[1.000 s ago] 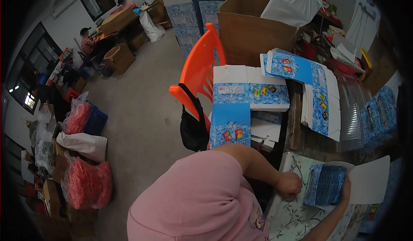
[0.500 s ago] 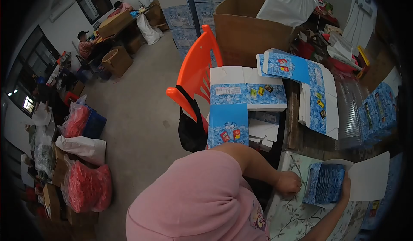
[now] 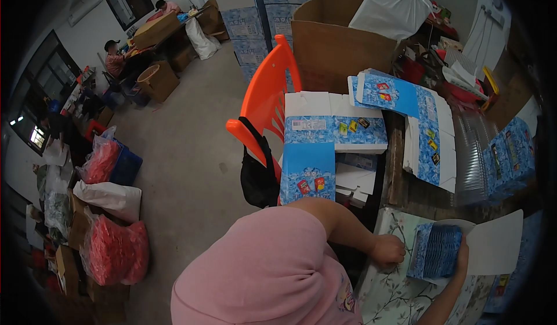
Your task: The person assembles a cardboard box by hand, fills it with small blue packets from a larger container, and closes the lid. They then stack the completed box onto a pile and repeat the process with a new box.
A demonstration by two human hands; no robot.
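My left hand is closed in a fist and rests on the floral tablecloth, left of an open carton. No object shows in it, though the undersides of the fingers are hidden. My right hand curls round the right side of that blue carton, near its raised white flap. Inside the carton stands a tight row of blue packets. Part of the right hand's fingers is hidden behind the carton edge.
Flat printed cartons lie on an orange chair and in another stack. Clear plastic trays stand beside blue boxes. Behind is a big brown box. Other people work across the room; bags of red items stand left.
The view has shifted slightly. Both hands stay in nearly the same places, the left in a fist and the right at the carton.
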